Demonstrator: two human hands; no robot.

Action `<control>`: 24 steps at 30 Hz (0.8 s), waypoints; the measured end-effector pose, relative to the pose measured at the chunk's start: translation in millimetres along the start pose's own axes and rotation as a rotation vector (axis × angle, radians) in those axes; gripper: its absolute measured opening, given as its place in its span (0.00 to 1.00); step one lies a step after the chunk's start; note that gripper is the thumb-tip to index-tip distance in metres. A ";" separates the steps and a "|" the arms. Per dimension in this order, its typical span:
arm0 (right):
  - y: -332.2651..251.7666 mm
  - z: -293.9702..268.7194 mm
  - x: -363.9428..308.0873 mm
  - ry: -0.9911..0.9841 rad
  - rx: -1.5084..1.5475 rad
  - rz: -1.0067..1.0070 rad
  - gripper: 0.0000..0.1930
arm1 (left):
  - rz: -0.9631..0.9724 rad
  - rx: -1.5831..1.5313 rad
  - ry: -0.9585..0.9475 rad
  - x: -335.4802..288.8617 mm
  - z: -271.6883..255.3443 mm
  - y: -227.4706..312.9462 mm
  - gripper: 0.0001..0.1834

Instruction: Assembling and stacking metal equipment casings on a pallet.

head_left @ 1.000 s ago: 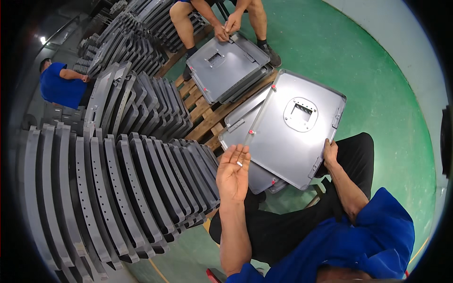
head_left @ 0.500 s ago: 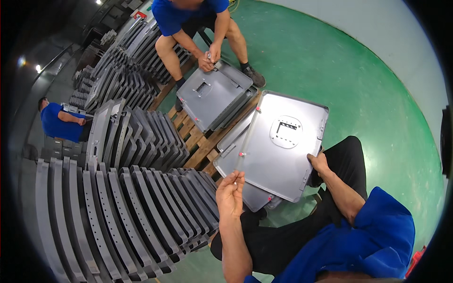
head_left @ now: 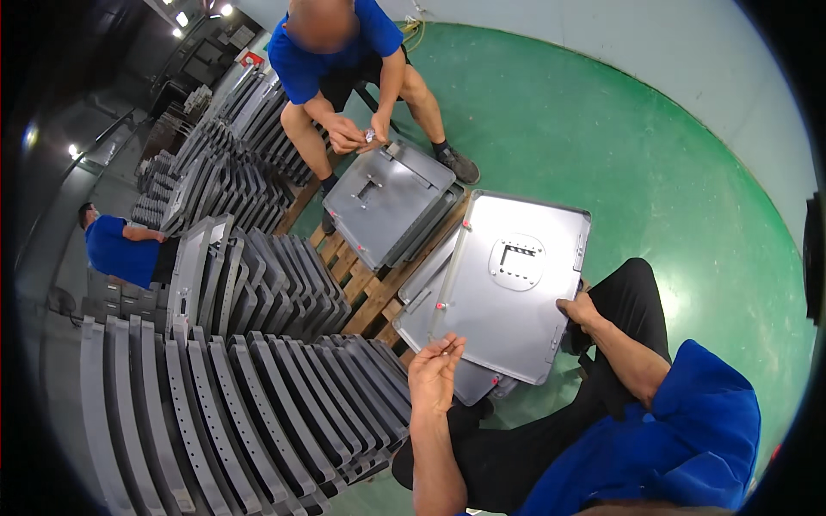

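A grey sheet-metal panel (head_left: 533,322) with a rounded plate and a square cut-out lies tilted in front of me, on top of other panels (head_left: 423,310). My right hand (head_left: 582,311) grips its right edge, thumb on top and the other fingers hidden under it. Close to the panel's near left corner, my left hand (head_left: 434,371) is raised with its fingertips pinched together. A tiny pale piece seems to show between them, too small to name. Small red parts (head_left: 440,306) sit along the panel's left side.
Rows of grey metal panels (head_left: 258,404) stand on edge at my left. Across from me, a seated person (head_left: 331,52) handles something small above a panel stack (head_left: 387,202) on a wooden pallet (head_left: 370,297). Another person (head_left: 120,249) stands at the far left.
My left hand has moved slightly right, nearer the panel, still pinched. My right hand keeps its hold on the panel edge. The person opposite has drawn their hands up from the stack.
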State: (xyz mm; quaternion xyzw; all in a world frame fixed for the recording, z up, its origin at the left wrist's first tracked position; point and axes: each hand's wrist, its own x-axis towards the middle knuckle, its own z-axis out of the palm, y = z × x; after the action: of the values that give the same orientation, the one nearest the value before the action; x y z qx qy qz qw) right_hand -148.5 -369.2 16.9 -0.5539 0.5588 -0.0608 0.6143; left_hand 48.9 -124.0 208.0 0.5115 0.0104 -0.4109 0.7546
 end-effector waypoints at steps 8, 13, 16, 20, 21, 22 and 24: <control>8.7 -7.8 3.7 0.046 -0.378 -0.187 0.19 | 0.003 -0.028 -0.026 -4.8 18.5 5.7 0.10; 18.4 -7.8 3.2 0.094 -0.571 -0.256 0.15 | -0.066 -0.077 0.025 -4.9 14.1 1.9 0.12; 15.3 -9.8 8.8 0.062 -0.578 -0.272 0.17 | -0.062 -0.057 -0.008 -1.6 9.4 -4.2 0.13; 12.9 -9.7 5.7 0.089 -0.568 -0.281 0.17 | -0.044 -0.036 -0.018 -1.2 16.4 -7.9 0.14; 13.6 -10.5 7.7 0.091 -0.587 -0.270 0.17 | -0.042 -0.028 -0.021 0.0 22.0 -8.3 0.14; 14.3 -9.9 9.8 0.094 -0.605 -0.258 0.16 | -0.035 -0.016 -0.039 0.2 25.1 -10.9 0.13; 15.4 -9.7 9.7 0.090 -0.631 -0.251 0.16 | -0.021 0.011 -0.071 -1.5 27.5 -17.5 0.12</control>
State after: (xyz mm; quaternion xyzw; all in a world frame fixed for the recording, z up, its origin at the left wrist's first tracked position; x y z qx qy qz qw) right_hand -160.7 -376.1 1.6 -0.7779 0.5040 0.0154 0.3750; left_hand 25.7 -147.0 208.4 0.5005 -0.0134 -0.4370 0.7472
